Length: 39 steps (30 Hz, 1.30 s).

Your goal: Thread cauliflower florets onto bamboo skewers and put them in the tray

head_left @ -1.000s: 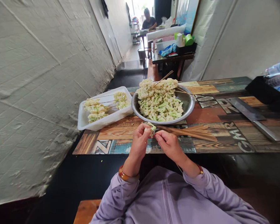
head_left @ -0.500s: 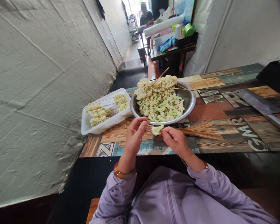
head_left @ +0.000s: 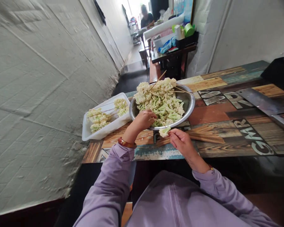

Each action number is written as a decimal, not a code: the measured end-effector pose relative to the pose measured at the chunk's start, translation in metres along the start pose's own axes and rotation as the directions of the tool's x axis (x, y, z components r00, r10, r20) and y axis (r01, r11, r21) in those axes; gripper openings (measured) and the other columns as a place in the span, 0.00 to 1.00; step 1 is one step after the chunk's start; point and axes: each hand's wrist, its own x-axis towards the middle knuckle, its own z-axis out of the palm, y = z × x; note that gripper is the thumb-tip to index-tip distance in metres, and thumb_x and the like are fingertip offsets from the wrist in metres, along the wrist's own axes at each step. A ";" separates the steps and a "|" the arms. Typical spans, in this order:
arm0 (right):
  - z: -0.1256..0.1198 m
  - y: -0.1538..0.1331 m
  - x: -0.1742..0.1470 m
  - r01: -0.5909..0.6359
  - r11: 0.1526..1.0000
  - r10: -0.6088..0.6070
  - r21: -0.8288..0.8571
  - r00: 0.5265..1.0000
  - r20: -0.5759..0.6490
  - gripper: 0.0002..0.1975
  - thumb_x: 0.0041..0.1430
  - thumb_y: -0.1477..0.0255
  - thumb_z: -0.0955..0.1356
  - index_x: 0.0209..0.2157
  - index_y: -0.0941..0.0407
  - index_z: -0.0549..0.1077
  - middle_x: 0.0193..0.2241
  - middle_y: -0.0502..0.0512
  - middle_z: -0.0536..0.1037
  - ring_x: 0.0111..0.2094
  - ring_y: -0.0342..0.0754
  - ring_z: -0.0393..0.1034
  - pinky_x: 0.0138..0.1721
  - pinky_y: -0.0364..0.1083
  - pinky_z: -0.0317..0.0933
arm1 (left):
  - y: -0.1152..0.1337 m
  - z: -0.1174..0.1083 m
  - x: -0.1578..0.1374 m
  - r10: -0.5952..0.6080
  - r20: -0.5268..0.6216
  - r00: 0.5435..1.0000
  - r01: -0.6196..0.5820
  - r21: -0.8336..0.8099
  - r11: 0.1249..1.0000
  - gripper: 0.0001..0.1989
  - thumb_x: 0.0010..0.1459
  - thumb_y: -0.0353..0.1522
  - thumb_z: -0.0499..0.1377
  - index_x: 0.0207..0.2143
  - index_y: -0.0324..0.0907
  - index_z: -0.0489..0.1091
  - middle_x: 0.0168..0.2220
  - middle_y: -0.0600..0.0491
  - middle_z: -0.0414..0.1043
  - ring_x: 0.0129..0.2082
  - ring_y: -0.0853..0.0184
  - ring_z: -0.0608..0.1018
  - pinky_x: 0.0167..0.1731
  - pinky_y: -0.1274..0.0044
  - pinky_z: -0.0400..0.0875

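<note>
My right hand pinches a thin wooden skewer close to a pale green-white cauliflower floret, just outside the near rim of a metal bowl. Cauliflower florets fill that bowl, and finished skewers of cauliflower lie across its far side. Over the bowl's near left rim reaches my left hand. Its fingers are curled in at the florets, with the tips partly hidden, so whatever they hold does not show. Loose bamboo skewers lie fanned out to the right of my right hand.
A white tray with cauliflower skewers stands left of the bowl, near the wall. On the right of the patterned table lies a cleaver, beside a black object. Farther back, a person is near a cluttered side table.
My left hand has left the floret by my right hand and moved up to the bowl's edge, turning palm down. My right hand still holds the skewer and has shifted slightly right.
</note>
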 end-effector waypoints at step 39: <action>0.002 0.004 -0.001 -0.049 0.999 0.048 -0.021 0.999 -0.015 0.14 0.64 0.60 0.64 0.33 0.56 0.71 0.13 0.41 0.60 0.15 0.38 0.50 0.17 0.40 0.46 | 0.027 -0.005 -0.014 -0.373 -0.083 0.924 0.014 -0.968 0.250 0.23 0.46 0.31 0.66 0.48 0.46 0.72 0.34 0.56 0.69 0.29 0.74 0.76 0.29 0.81 0.71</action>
